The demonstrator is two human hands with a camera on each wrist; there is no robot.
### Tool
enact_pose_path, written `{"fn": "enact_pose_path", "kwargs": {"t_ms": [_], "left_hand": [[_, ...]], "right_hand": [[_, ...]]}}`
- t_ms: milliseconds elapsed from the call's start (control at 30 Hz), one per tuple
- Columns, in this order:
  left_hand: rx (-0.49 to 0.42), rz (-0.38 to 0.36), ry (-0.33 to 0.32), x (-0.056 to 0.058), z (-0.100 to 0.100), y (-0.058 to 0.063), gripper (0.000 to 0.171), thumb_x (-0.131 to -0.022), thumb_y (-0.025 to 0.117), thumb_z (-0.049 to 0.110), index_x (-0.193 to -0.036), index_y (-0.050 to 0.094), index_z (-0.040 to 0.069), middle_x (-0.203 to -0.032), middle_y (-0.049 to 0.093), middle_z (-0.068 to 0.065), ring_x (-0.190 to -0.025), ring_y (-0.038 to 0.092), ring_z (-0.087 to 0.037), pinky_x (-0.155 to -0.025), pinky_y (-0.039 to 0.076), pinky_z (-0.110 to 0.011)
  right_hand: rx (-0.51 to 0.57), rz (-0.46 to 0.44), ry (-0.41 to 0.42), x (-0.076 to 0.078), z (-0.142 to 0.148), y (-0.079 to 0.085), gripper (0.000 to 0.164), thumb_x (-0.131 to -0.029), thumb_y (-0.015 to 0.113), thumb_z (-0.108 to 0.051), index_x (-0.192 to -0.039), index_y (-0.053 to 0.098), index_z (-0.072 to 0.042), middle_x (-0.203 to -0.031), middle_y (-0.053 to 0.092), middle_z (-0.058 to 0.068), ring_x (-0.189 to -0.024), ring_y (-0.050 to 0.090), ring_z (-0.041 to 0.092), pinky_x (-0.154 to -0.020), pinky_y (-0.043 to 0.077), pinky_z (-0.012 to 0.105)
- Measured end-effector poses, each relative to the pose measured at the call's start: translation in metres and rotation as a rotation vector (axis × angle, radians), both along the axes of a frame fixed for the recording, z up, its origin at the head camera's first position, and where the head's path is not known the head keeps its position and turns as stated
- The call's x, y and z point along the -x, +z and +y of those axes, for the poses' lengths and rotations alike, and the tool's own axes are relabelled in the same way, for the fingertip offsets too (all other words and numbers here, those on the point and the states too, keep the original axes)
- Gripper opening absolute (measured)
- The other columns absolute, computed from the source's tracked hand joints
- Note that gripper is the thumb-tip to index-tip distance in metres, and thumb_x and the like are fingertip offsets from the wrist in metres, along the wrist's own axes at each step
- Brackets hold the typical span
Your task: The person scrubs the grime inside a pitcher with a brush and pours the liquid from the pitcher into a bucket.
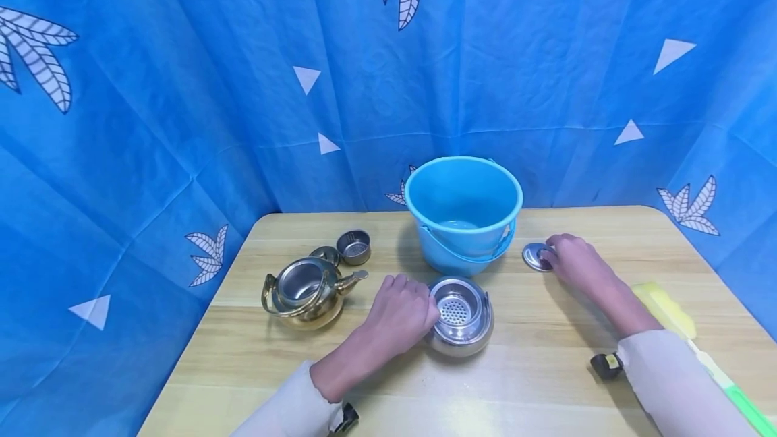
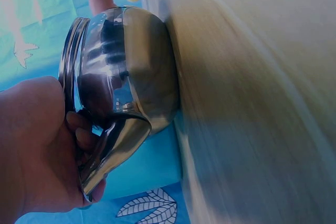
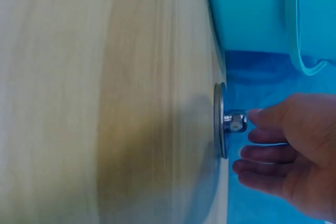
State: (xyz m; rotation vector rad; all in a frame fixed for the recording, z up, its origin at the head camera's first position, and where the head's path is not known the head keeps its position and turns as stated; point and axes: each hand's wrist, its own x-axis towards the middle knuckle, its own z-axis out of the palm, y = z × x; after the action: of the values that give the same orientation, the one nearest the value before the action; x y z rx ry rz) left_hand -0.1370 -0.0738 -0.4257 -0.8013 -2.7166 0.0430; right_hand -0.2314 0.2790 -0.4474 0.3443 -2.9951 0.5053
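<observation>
My left hand (image 1: 400,312) grips the silver teapot (image 1: 464,346) on its spout side. In the left wrist view its fingers curl behind the spout (image 2: 118,142). The pot stands upright and lidless, a perforated strainer (image 1: 455,309) inside its mouth. Farther right, a round metal lid (image 1: 534,257) lies flat on the table, knob up. My right hand (image 1: 573,261) is at that lid; the right wrist view shows its loosely extended fingers (image 3: 268,153) beside the knob (image 3: 236,121). Whether a fingertip touches the knob, I cannot tell.
A light-blue bucket (image 1: 461,248) stands behind the silver pot. On the left are a gold teapot (image 1: 312,312), a small lid (image 1: 326,253) and a metal strainer cup (image 1: 354,248). A yellow sponge brush (image 1: 668,309) with a green handle lies by my right forearm.
</observation>
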Motion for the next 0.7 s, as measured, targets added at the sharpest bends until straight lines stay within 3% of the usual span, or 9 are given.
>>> {"fn": "enact_pose_path", "kwargs": {"t_ms": [100,233,400,700], "left_hand": [[0.002,-0.020,0.008,0.000,0.001,0.000,0.033,-0.096,0.038,0.030,-0.064,0.039,0.020,-0.063,0.039,0.006,-0.064,0.036,-0.015,-0.063,0.026,-0.026],[0.010,-0.022,0.009,0.000,0.000,0.001,0.033,-0.096,0.038,0.030,-0.065,0.039,0.020,-0.062,0.039,0.005,-0.064,0.036,-0.015,-0.063,0.027,-0.026],[0.034,0.004,0.003,0.000,-0.001,-0.001,0.031,-0.095,0.039,0.030,-0.065,0.040,0.020,-0.062,0.038,0.005,-0.064,0.035,-0.015,-0.062,0.026,-0.026],[0.028,-0.001,0.000,0.000,0.000,-0.001,0.031,-0.095,0.040,0.030,-0.065,0.040,0.020,-0.062,0.038,0.005,-0.064,0.035,-0.015,-0.063,0.025,-0.025]], "right_hand": [[0.003,0.036,0.014,-0.005,-0.004,0.006,0.026,-0.095,0.058,-0.012,-0.109,0.064,0.010,-0.102,0.067,0.029,-0.094,0.065,0.044,-0.081,0.053,0.055],[0.003,0.093,0.045,-0.013,-0.016,0.013,0.018,-0.093,0.059,-0.011,-0.095,0.067,0.005,-0.085,0.068,0.019,-0.076,0.065,0.031,-0.070,0.054,0.047],[-0.003,0.115,0.072,-0.020,-0.033,0.023,0.020,-0.094,0.059,-0.013,-0.077,0.064,-0.005,-0.070,0.059,0.007,-0.066,0.054,0.020,-0.062,0.049,0.038],[0.054,0.158,0.151,-0.038,-0.058,0.036,0.011,-0.089,0.067,-0.010,-0.090,0.071,0.000,-0.083,0.071,0.012,-0.078,0.068,0.028,-0.072,0.057,0.045]]}}
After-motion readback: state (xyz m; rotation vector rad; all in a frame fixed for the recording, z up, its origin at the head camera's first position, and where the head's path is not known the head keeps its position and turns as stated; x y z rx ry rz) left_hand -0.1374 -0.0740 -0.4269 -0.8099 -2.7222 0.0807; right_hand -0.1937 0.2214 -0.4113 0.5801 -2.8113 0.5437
